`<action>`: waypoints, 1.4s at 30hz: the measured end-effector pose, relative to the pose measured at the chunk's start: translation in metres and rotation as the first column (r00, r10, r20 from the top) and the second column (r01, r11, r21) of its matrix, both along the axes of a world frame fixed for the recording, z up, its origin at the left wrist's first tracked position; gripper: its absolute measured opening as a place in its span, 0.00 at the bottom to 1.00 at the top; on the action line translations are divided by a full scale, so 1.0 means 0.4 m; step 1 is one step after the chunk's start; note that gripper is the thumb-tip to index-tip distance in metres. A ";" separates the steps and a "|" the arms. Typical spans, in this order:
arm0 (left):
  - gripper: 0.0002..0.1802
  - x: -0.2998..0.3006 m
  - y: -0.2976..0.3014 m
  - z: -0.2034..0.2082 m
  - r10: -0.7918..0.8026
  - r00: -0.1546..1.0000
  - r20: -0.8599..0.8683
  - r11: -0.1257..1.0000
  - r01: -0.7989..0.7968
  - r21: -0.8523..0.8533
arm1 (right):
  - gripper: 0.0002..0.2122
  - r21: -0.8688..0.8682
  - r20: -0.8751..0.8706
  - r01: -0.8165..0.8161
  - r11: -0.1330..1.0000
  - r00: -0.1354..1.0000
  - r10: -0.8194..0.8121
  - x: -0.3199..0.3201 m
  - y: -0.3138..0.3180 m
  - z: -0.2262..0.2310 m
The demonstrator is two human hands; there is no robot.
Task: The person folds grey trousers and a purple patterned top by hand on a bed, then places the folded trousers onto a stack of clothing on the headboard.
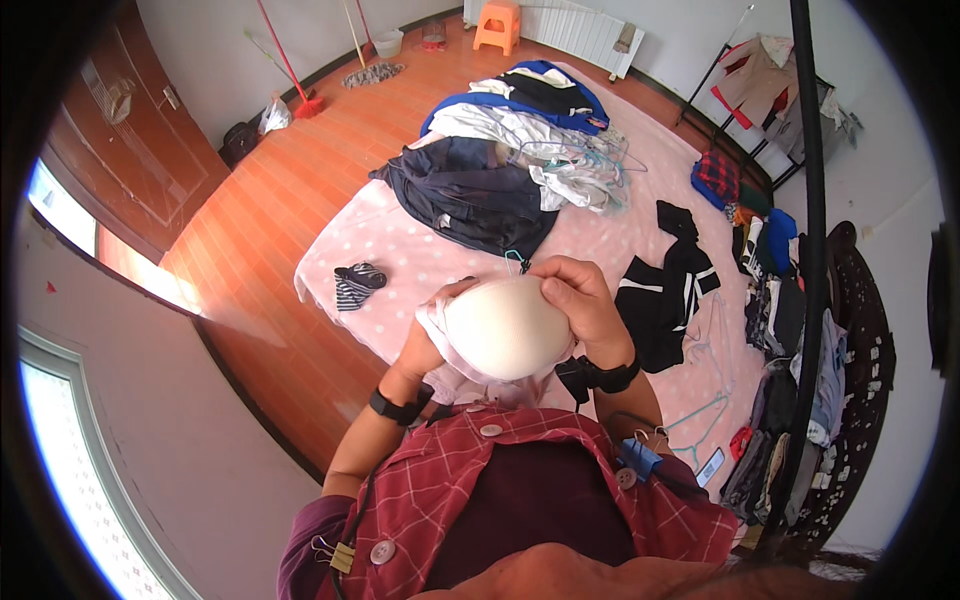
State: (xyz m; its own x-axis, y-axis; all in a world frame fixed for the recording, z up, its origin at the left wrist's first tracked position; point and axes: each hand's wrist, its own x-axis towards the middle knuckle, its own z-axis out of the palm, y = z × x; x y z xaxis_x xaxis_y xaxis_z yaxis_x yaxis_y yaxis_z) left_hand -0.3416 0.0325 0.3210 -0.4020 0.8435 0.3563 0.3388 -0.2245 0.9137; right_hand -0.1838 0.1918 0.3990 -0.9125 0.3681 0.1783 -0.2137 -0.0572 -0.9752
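Close in front of my chest, both hands hold a bra (pixel 508 328), its smooth cream-white inner cup facing up and pale pink fabric at its edges. My left hand (pixel 426 342) is closed on its left side, with most of the fingers hidden behind the cup. On the upper right edge, my right hand (pixel 584 304) pinches the fabric between thumb and bent fingers. A teal hanger hook (pixel 515 256) shows just beyond the bra; the rest of that hanger is hidden. Below the cup, more pale pink fabric (pixel 470 388) hangs near my lap.
A polka-dot pink bedspread (pixel 335 235) carries a pile of dark clothes (pixel 470 195), tangled hangers (pixel 590 155), a striped garment (pixel 358 286) and a black-and-white garment (pixel 660 305). Folded clothes (pixel 785 310) line the right side. A black pole (pixel 812 200) stands at right.
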 end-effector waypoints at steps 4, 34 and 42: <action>0.08 -0.066 -0.027 0.016 0.090 0.995 -0.042 0.996 -0.089 0.029 | 0.12 -0.190 -0.015 0.035 0.981 0.999 -0.039 0.000 -0.014 -0.034; 0.20 0.036 -0.167 -0.073 0.038 0.609 0.792 0.987 -0.146 0.065 | 0.14 0.198 0.051 0.419 0.886 0.899 -0.436 -0.182 -0.153 -0.258; 0.21 -0.044 -0.205 -0.072 0.200 0.337 0.920 0.969 -0.206 -0.135 | 0.45 0.821 -0.137 0.290 0.493 0.937 -0.323 -0.064 -0.143 -0.239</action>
State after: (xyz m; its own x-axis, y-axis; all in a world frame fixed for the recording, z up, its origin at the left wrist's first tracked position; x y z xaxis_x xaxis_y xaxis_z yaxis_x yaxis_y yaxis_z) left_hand -0.3590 -0.0496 0.2923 -0.6363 0.6861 -0.3528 -0.6791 -0.2811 0.6781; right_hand -0.2096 0.1347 0.3033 -0.7833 0.3316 0.5259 -0.0243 0.8289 -0.5589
